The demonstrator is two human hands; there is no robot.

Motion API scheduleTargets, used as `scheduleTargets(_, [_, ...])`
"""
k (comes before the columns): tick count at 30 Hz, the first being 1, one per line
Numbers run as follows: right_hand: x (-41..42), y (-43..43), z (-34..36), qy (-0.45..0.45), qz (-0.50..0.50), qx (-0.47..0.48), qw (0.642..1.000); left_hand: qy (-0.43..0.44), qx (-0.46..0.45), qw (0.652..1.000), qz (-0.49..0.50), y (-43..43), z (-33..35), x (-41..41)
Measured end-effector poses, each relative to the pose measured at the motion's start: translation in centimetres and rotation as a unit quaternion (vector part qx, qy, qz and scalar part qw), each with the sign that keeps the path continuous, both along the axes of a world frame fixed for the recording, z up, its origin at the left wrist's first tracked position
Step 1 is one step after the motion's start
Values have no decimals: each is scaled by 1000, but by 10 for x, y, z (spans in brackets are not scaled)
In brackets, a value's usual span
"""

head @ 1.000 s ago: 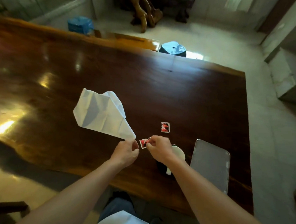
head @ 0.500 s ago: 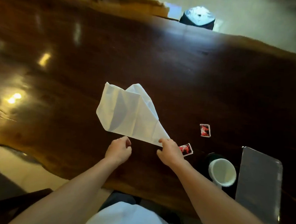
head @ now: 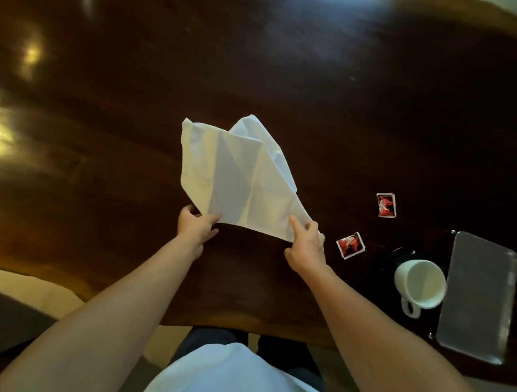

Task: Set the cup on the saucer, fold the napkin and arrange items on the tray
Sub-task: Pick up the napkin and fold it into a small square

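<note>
Both forearms reach forward over the dark tabletop (head: pixel 318 93). The left hand (head: pixel 195 229) has its grip pinched on the white napkin's (head: pixel 237 179) near-left corner; the right hand (head: pixel 306 246) pinches the near-right corner, index finger extended. The napkin hangs crumpled between them, its long axis running away from the person, peak pointing to the far side.

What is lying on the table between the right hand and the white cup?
In the head view, one red and white packet lies on the table between the right hand and the white cup; the rest is bare wood.
</note>
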State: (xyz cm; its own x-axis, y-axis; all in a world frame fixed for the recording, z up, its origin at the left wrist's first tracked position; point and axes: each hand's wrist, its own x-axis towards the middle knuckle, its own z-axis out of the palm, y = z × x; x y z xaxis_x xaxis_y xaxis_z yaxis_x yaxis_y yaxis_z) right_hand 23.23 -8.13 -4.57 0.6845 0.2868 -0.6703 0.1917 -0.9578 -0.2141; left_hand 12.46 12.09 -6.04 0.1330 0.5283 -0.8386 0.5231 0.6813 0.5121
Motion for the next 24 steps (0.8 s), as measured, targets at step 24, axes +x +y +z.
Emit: scheduleTargets(24, [5,49,136,-141,59,386,910,-143,547,747,-350,-34,168,13])
